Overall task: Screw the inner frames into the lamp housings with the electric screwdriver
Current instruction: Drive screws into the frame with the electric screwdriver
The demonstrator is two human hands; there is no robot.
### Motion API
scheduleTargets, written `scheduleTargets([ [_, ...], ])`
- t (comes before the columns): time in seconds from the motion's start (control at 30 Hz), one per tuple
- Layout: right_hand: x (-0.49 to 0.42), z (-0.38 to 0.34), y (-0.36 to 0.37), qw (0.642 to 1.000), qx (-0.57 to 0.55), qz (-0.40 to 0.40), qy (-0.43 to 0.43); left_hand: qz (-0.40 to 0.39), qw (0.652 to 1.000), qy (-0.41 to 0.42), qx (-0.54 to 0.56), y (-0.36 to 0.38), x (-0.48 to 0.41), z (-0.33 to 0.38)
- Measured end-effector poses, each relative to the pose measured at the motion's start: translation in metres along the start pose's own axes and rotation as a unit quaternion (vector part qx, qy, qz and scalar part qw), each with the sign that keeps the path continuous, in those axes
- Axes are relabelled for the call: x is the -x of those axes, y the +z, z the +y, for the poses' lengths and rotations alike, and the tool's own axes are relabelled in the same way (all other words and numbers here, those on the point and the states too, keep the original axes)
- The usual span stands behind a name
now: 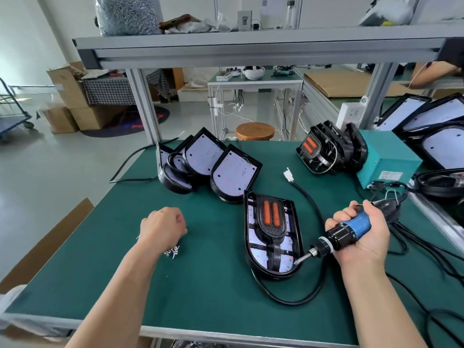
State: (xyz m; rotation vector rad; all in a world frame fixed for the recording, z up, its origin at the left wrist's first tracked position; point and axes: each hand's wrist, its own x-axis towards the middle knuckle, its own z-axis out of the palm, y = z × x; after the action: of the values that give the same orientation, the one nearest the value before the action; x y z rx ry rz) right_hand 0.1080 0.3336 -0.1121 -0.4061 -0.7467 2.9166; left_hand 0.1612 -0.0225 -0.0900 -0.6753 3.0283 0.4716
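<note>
Workstation: green matted bench (206, 285). The black, shield-shaped lamp housing (253, 262) lies flat on the mat just right of centre. Its black inner frame with two orange bars (271, 217) is seated inside it, over the white LED board. The right hand (369, 243) is wrapped firmly around the blue-and-black electric screwdriver (356, 228), which is held nearly level; the bit tip meets the housing's lower right edge. The left hand (163, 227) rests knuckles-up on the mat, well left of the housing, with fingers curled under. Whether they pinch anything cannot be told. A small pile of silver screws (172, 251) lies at its wrist. Open housings without frames (233, 172) are stacked at rear centre. Spare inner frames (326, 149) lean against a teal metal box (386, 156) at rear right.
</note>
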Motion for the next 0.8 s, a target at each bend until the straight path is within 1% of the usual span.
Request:
scheduleTargets([
  [0.1,0.001,0.0,-0.001,1.0,-0.002,0.001,0.0,0.028,0.999,0.028,-0.008,0.001,0.004,0.003],
  [0.13,0.002,-0.001,0.0,1.0,-0.002,0.0,0.002,0.043,0.998,0.04,0.017,0.0,0.008,0.005],
  [0.2,0.004,-0.001,0.004,1.0,-0.001,0.002,0.005,0.063,0.991,0.065,0.099,-0.003,0.019,0.016],
  [0.27,0.008,0.0,0.007,1.0,-0.001,0.009,0.003,0.064,0.975,0.094,0.191,-0.007,0.034,0.032],
  [0.3,0.012,0.0,0.008,1.0,-0.004,0.012,0.0,0.05,0.963,0.106,0.244,-0.009,0.042,0.042],
  [0.4,0.021,-0.001,0.016,1.0,-0.011,0.019,-0.011,-0.035,0.912,0.143,0.383,-0.013,0.068,0.07],
  [0.5,0.03,-0.006,0.031,0.999,-0.013,0.032,-0.03,-0.091,0.872,0.17,0.45,-0.013,0.086,0.088],
  [0.6,0.037,-0.01,0.045,0.997,-0.032,0.049,-0.052,-0.11,0.854,0.174,0.478,-0.008,0.096,0.099],
  [0.8,0.041,-0.011,0.059,0.993,-0.048,0.067,-0.087,-0.124,0.836,0.155,0.511,0.002,0.104,0.109],
])
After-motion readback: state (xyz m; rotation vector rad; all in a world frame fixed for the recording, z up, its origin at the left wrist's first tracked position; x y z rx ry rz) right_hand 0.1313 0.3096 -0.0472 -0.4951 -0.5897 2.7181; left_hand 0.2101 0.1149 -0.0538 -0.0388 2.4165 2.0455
